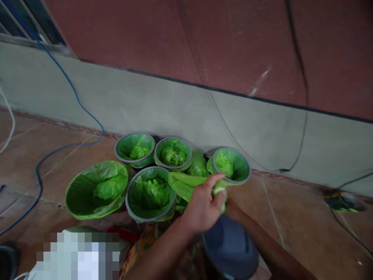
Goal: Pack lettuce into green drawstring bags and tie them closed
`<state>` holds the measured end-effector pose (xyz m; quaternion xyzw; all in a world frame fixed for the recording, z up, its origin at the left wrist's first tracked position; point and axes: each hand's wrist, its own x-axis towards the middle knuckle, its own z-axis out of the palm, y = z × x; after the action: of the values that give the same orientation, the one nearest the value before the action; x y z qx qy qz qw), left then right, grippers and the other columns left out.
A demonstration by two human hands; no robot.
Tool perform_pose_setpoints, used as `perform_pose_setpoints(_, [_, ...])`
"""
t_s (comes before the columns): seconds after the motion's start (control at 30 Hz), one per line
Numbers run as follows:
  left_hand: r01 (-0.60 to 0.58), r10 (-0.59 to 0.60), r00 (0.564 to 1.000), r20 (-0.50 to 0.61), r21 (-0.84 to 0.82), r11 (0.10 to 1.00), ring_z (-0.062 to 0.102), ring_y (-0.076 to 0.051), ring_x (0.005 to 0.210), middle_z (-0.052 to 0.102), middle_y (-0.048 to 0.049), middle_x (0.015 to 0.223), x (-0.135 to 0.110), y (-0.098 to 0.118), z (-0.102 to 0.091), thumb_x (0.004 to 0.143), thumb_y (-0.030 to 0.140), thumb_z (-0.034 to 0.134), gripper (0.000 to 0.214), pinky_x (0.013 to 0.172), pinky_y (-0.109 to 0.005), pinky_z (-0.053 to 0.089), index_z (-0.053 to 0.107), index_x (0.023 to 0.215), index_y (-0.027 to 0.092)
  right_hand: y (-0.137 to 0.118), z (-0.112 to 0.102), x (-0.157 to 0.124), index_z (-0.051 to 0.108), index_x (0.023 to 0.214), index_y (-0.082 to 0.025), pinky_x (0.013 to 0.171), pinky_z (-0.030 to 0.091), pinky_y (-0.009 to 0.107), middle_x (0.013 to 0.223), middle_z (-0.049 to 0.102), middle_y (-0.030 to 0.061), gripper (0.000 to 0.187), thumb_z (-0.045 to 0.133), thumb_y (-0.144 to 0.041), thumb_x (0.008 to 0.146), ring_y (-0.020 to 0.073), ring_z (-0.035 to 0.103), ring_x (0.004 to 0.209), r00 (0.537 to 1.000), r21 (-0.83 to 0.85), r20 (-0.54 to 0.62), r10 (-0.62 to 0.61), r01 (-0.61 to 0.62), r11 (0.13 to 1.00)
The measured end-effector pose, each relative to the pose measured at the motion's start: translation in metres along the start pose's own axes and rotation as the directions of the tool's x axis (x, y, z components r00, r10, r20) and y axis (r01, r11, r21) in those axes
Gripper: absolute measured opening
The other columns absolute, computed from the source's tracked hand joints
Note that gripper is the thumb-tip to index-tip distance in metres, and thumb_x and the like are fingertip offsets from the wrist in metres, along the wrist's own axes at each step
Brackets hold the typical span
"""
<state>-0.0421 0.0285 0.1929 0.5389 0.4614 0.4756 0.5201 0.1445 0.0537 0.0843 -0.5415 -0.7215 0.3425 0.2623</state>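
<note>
My left hand (205, 202) is closed on a bunched light-green plastic bag (186, 183), whose loose end sticks out to the left. My right hand (232, 210) is behind it, close to the same bag; its fingers are hidden. Just below both hands is a dark blue-grey bin (231, 247), with its smooth outside facing me. Nearest on the left stands a grey-rimmed bin (130, 210) lined with green plastic, a crumpled green bundle inside it. Behind my hands is another lined bin (247, 171), tilted slightly.
More green-lined bins, a back left one (118, 153) and a middle one (189, 161), stand by the wall (163, 101). A wide green-lined bin (71, 202) is at left. A blue cable (37, 175) crosses the tiles. A blurred patch covers the lower left.
</note>
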Motion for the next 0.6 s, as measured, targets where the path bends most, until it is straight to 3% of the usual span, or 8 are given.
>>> perform_pose_setpoints(0.07, [0.032, -0.039, 0.998, -0.044, -0.141, 0.989, 0.054, -0.012, 0.06, 0.064, 0.0003, 0.069, 0.003, 0.005, -0.002, 0.078, 0.03, 0.063, 0.035, 0.059, -0.023, 0.042, 0.067, 0.111, 0.019, -0.017, -0.027, -0.01, 0.072, 0.093, -0.012, 0.067, 0.053, 0.025, 0.081, 0.07, 0.005, 0.052, 0.049, -0.058, 0.089, 0.0155, 0.063, 0.069, 0.998, 0.13, 0.006, 0.067, -0.068, 0.989])
perform_pose_setpoints(0.17, [0.077, -0.11, 0.991, -0.071, -0.359, 0.93, 0.056, -0.012, 0.058, 0.065, -0.0004, 0.067, 0.0, 0.023, 0.003, 0.073, 0.037, 0.07, 0.036, 0.059, -0.023, 0.043, 0.069, 0.103, 0.017, -0.056, -0.058, -0.043, 0.063, 0.118, -0.022, 0.085, 0.053, 0.032, 0.111, 0.069, 0.009, 0.044, 0.06, -0.05, 0.085, 0.0217, 0.065, 0.099, 0.995, 0.334, -0.067, 0.075, -0.049, 0.941])
perform_pose_setpoints(0.23, [0.09, -0.152, 0.984, -0.098, -0.46, 0.883, 0.057, -0.013, 0.057, 0.065, -0.0005, 0.064, -0.01, 0.039, 0.01, 0.069, 0.041, 0.074, 0.04, 0.059, -0.024, 0.045, 0.069, 0.099, 0.016, -0.082, -0.063, -0.068, 0.052, 0.132, -0.026, 0.099, 0.047, 0.037, 0.132, 0.059, 0.009, 0.054, 0.064, -0.047, 0.083, 0.0229, 0.057, 0.118, 0.994, 0.332, -0.114, 0.002, 0.036, 0.943])
perform_pose_setpoints(0.33, [0.114, -0.192, 0.977, -0.089, -0.548, 0.829, 0.058, -0.013, 0.057, 0.066, -0.0013, 0.065, -0.033, 0.063, 0.021, 0.062, 0.042, 0.079, 0.041, 0.061, -0.024, 0.047, 0.071, 0.093, 0.014, -0.101, -0.051, -0.096, 0.039, 0.143, -0.027, 0.107, 0.039, 0.043, 0.141, 0.05, 0.009, 0.077, 0.071, -0.043, 0.075, 0.0244, 0.049, 0.128, 0.977, 0.185, -0.202, -0.073, 0.111, 0.976])
perform_pose_setpoints(0.4, [0.145, -0.207, 0.977, -0.048, -0.557, 0.817, 0.058, -0.013, 0.056, 0.067, -0.0021, 0.066, -0.049, 0.077, 0.025, 0.061, 0.042, 0.08, 0.042, 0.061, -0.025, 0.048, 0.073, 0.091, 0.014, -0.101, -0.045, -0.106, 0.046, 0.138, -0.024, 0.105, 0.04, 0.044, 0.135, 0.055, 0.0099, 0.071, 0.071, -0.039, 0.073, 0.0261, 0.052, 0.124, 0.957, 0.059, -0.275, -0.089, 0.109, 0.992])
perform_pose_setpoints(0.5, [0.138, -0.198, 0.978, -0.073, -0.488, 0.862, 0.06, -0.014, 0.059, 0.069, -0.0038, 0.068, -0.068, 0.088, 0.019, 0.061, 0.044, 0.08, 0.04, 0.062, -0.026, 0.048, 0.074, 0.086, 0.013, -0.087, -0.049, -0.119, 0.067, 0.109, -0.021, 0.088, 0.048, 0.038, 0.103, 0.071, 0.0086, 0.031, 0.055, -0.033, 0.083, 0.0242, 0.065, 0.096, 0.957, -0.047, -0.286, -0.046, 0.034, 0.998])
perform_pose_setpoints(0.6, [0.07, -0.128, 0.98, -0.155, -0.333, 0.94, 0.06, -0.014, 0.06, 0.07, -0.0028, 0.068, -0.078, 0.083, 0.001, 0.061, 0.041, 0.08, 0.033, 0.061, -0.024, 0.045, 0.074, 0.078, 0.014, -0.071, -0.071, -0.136, 0.07, 0.093, -0.021, 0.072, 0.048, 0.032, 0.084, 0.072, 0.0055, 0.029, 0.045, -0.035, 0.088, 0.0209, 0.066, 0.075, 0.94, -0.05, -0.341, 0.012, -0.031, 0.998])
